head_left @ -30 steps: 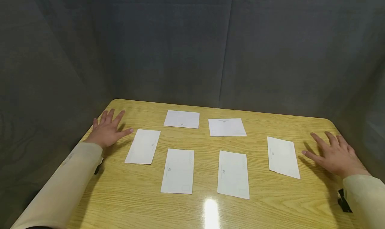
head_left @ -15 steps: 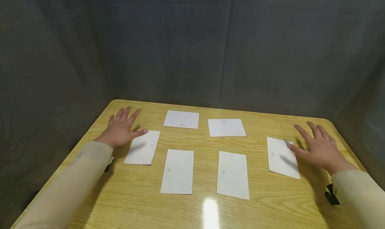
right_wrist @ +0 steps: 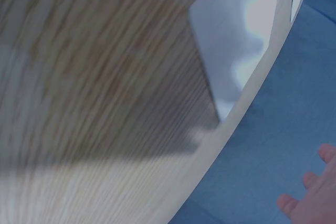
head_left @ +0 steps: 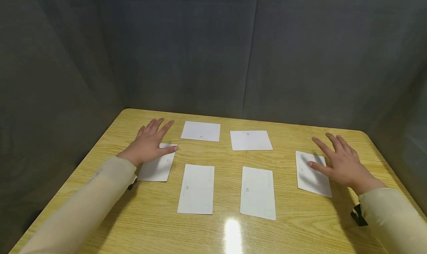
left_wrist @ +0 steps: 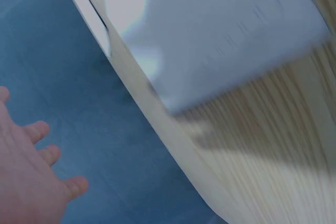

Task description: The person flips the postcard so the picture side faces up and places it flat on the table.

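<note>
My left hand (head_left: 146,146), fingers spread, hovers over the left postcard (head_left: 155,171) and covers its upper left part. On the other side my right hand (head_left: 345,167), also spread, is above the right postcard (head_left: 305,178), whose right edge it partly hides. Neither hand holds anything. Shadows of the fingers fall on both cards. In the left wrist view, the postcard (left_wrist: 226,24) looks blurred, with a row of faint printed boxes. The right wrist view catches part of a white postcard (right_wrist: 231,30) and some fingertips.
Two more postcards lie crosswise at the back, one left (head_left: 200,131) and one right (head_left: 251,141). Nearer the front, a left-hand postcard (head_left: 196,189) and a right-hand postcard (head_left: 258,193) lie lengthwise. The wooden table (head_left: 150,217) ends at a dark curtain (head_left: 186,61).
Both hands have moved inward from the table's sides, the left to the right and the right to the left, and are now above the outer postcards. The cards have stayed put.
</note>
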The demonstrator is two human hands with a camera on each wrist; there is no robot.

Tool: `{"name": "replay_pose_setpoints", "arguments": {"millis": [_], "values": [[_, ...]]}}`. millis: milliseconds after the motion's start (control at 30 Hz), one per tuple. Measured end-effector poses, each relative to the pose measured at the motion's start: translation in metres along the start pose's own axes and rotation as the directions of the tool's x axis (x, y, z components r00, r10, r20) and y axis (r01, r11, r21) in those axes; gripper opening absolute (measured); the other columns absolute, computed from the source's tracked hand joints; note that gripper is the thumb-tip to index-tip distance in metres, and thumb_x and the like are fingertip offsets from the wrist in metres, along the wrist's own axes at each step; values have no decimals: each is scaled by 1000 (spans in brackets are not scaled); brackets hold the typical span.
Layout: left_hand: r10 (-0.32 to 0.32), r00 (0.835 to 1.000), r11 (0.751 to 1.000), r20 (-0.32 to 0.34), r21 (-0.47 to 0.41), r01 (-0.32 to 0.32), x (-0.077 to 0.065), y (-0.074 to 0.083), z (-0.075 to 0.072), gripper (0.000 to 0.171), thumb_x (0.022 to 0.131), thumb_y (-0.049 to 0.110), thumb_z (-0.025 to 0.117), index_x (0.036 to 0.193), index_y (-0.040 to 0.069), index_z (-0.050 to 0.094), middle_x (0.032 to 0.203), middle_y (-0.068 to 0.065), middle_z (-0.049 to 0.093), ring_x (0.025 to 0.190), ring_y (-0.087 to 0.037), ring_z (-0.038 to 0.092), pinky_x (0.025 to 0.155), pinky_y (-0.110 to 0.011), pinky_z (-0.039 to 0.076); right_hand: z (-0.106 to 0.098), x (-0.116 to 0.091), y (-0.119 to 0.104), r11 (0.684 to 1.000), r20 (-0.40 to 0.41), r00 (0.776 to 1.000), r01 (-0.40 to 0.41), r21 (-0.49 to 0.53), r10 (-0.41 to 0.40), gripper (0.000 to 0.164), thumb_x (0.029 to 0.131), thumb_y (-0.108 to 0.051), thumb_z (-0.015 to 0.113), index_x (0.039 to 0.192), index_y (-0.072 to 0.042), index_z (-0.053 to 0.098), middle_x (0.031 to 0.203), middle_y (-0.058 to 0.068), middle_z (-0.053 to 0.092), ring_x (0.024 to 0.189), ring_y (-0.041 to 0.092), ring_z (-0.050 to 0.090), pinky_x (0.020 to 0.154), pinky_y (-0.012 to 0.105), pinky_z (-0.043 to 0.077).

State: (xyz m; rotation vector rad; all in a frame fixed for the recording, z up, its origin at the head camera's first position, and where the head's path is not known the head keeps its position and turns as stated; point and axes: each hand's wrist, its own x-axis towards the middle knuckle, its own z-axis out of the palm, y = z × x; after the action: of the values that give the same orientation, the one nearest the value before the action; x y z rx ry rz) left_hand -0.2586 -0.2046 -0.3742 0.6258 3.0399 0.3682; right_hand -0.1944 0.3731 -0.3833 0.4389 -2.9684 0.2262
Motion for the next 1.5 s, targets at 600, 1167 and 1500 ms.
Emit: {"name": "replay_pose_setpoints", "arguments": {"millis": [600,1167,1500], "values": [[208,978,948,-24,-242,-208,-11,81,1,86,89,64,52,156,29,12,157,-9,16,145,-31,9,112,-58,14,4,1,-54,980,-34,981,190,57,-189,79,87,-47,67,152,-22,30,149,24,23,130,52,25,96,70,25],[127,985,677,113,-736,-3,-20,136,-1,74,93,48,58,153,28,19,153,0,26,141,-21,22,111,-49,26,2,-4,-89,966,-33,966,258,31,-257,66,91,-46,63,143,-11,44,136,23,42,121,45,41,91,63,40],[150,950,315,275,-924,218,-24,165,9,61,97,26,55,149,10,28,133,-12,43,125,-31,43,110,-47,29,8,-5,-102,958,124,982,109,265,-146,62,96,-44,55,143,-5,43,135,21,46,86,23,59,93,56,43]]}}
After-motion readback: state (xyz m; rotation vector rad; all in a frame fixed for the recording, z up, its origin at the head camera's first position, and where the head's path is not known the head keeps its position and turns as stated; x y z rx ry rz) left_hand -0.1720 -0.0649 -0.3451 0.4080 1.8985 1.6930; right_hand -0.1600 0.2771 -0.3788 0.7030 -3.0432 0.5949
